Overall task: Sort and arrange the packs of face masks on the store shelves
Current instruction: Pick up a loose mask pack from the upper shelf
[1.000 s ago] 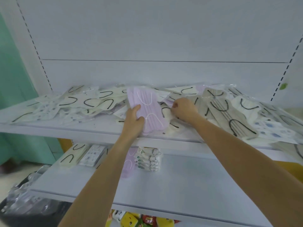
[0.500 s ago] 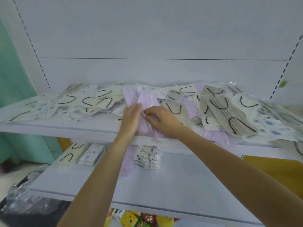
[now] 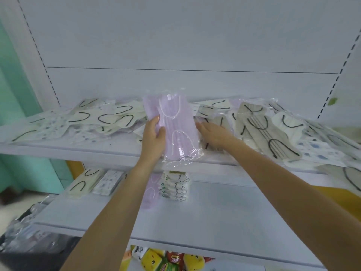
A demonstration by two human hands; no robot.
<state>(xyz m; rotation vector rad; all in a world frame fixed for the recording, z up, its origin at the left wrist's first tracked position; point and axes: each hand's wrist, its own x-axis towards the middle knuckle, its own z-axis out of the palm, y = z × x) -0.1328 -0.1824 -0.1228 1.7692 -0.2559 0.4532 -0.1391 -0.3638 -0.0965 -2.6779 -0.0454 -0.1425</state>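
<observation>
Lilac packs [image 3: 178, 130] of pleated face masks with white ear loops, sealed in clear crinkly plastic, are the thing in hand.

Head view: they are tilted up off the front of the white upper shelf [image 3: 78, 151], their lower end overhanging its edge. The left hand [image 3: 154, 137] grips them by the left side, thumb across the front and fingers curled round the edge. The right hand [image 3: 213, 133] lies flat with straight fingers on the loose heap just beside them; whether its fingertips touch the plastic I cannot tell. Cream packs with black ear loops [image 3: 103, 119] lie scattered to the left and beige packs with black loops [image 3: 267, 130] to the right, all overlapping. On the white lower shelf [image 3: 234, 216] sorted piles stand in a row: a cream pile [image 3: 82, 184], a speckled white pile [image 3: 107, 181], a lilac stack [image 3: 151, 190] below the held ones, and a green-labelled white stack [image 3: 175, 187] touching it.

The step looks like pulling the lilac packs out of the heap, with most of the upper shelf unsorted. Next they likely go down onto the lilac stack. The slick sleeves may slide apart, so both hands should square them.
</observation>
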